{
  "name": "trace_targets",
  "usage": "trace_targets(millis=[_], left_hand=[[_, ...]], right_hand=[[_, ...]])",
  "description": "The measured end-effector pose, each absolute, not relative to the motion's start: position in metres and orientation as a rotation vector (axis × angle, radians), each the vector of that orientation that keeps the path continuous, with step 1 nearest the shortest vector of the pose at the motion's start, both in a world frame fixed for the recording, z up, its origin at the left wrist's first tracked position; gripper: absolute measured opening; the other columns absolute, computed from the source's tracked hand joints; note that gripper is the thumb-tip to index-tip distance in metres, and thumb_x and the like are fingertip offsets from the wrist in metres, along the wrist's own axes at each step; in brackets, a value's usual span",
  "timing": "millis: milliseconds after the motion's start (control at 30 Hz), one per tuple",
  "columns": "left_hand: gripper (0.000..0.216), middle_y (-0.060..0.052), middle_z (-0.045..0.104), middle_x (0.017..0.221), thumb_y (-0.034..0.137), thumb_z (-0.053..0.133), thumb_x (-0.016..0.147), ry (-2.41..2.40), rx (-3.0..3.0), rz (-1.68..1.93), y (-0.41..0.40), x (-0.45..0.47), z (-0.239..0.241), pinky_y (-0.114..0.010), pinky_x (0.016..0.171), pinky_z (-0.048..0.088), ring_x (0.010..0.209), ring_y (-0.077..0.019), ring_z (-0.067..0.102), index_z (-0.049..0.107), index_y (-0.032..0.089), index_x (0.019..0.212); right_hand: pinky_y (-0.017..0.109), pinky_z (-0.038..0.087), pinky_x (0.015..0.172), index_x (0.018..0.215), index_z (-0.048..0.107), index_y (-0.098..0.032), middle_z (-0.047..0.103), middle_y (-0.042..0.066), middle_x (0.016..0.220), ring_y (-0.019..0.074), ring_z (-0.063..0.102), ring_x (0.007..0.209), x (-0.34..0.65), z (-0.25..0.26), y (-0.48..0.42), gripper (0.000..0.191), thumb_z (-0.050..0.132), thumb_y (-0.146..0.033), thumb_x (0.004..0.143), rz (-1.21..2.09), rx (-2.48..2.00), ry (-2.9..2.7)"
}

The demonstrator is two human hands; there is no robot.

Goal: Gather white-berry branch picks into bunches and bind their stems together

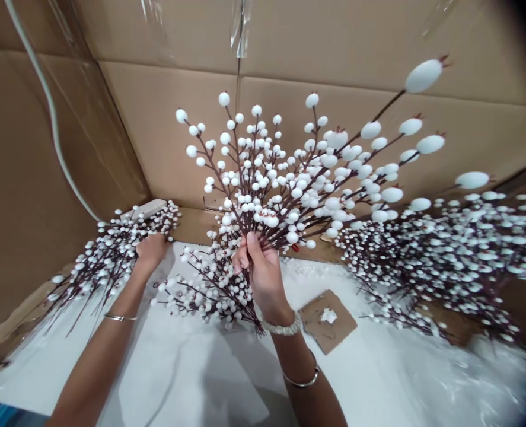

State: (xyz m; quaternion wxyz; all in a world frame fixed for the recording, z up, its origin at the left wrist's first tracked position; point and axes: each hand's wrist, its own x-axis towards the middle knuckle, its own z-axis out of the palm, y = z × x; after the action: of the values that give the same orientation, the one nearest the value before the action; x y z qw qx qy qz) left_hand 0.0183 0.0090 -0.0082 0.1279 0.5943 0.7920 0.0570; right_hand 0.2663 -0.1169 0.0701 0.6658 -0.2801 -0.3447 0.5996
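My right hand (pixel 263 267) is closed around the stems of a fanned bunch of artificial white berry branches (pixel 284 184), held up in the middle of the view. The berries spread upward and to the right on dark brown stems. Below and behind this hand, another clump of white berry stems (pixel 213 281) lies on the white table surface. At the left, my left hand (pixel 151 252) reaches into a pile of berry stems (pixel 107 252). Its fingers are curled at the pile's right side, and what they grip, if anything, is hidden.
A large heap of berry stems (pixel 445 261) lies at the right. A square cardboard piece (pixel 329 320) with a white scrap on it rests on the white table cover (pixel 174 367). Cardboard walls (pixel 165 118) stand behind and left, where a white cable (pixel 51 112) hangs. Clear plastic (pixel 467 385) lies front right.
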Motion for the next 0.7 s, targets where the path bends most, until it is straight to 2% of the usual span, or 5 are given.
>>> trace_targets(millis=[133,233,367,600,700], left_hand=[[0.034,-0.009,0.064,0.06,0.041,0.059,0.078,2.01,1.754,0.435,0.002,0.014,0.022,-0.031,0.063,0.044,0.065,-0.0247,0.063,0.061,0.015,0.057],[0.038,-0.008,0.07,0.072,0.052,0.054,0.079,1.743,1.726,0.683,-0.012,0.019,0.051,-0.026,0.053,0.04,0.05,-0.0141,0.052,0.061,0.015,0.073],[0.044,-0.007,0.072,0.091,0.06,0.06,0.079,1.385,1.599,1.042,-0.042,0.036,0.085,-0.022,0.044,0.031,0.046,-0.0078,0.047,0.051,0.019,0.092],[0.04,-0.001,0.063,0.065,0.043,0.091,0.055,0.971,1.262,1.234,-0.09,0.061,0.107,-0.016,0.039,0.029,0.044,-0.003,0.038,0.067,0.014,0.071],[0.037,-0.001,0.065,0.062,0.038,0.093,0.051,0.962,1.276,1.192,-0.102,0.072,0.106,-0.015,0.045,0.041,0.049,-0.0066,0.051,0.071,0.016,0.07]], right_hand=[[0.02,0.035,0.042,0.071,0.054,-0.018,0.042,-0.01,0.044,0.0057,0.043,0.038,0.267,0.069,-0.116,0.047,0.074,-0.06,0.075,1.335,-0.634,-0.782],[0.02,0.035,0.043,0.073,0.054,-0.018,0.045,-0.009,0.046,0.0061,0.045,0.04,0.266,0.068,-0.116,0.045,0.071,-0.059,0.078,1.307,-0.638,-0.788],[0.022,0.042,0.047,0.076,0.054,-0.018,0.053,-0.007,0.048,0.0082,0.05,0.042,0.263,0.068,-0.118,0.041,0.065,-0.057,0.084,1.277,-0.667,-0.835],[0.026,0.053,0.056,0.077,0.054,-0.019,0.066,-0.002,0.057,0.0126,0.063,0.05,0.252,0.072,-0.126,0.042,0.06,-0.059,0.086,1.284,-0.726,-0.887],[0.027,0.055,0.059,0.076,0.055,-0.018,0.068,0.0,0.06,0.0131,0.064,0.053,0.246,0.071,-0.131,0.043,0.058,-0.06,0.087,1.307,-0.73,-0.928]])
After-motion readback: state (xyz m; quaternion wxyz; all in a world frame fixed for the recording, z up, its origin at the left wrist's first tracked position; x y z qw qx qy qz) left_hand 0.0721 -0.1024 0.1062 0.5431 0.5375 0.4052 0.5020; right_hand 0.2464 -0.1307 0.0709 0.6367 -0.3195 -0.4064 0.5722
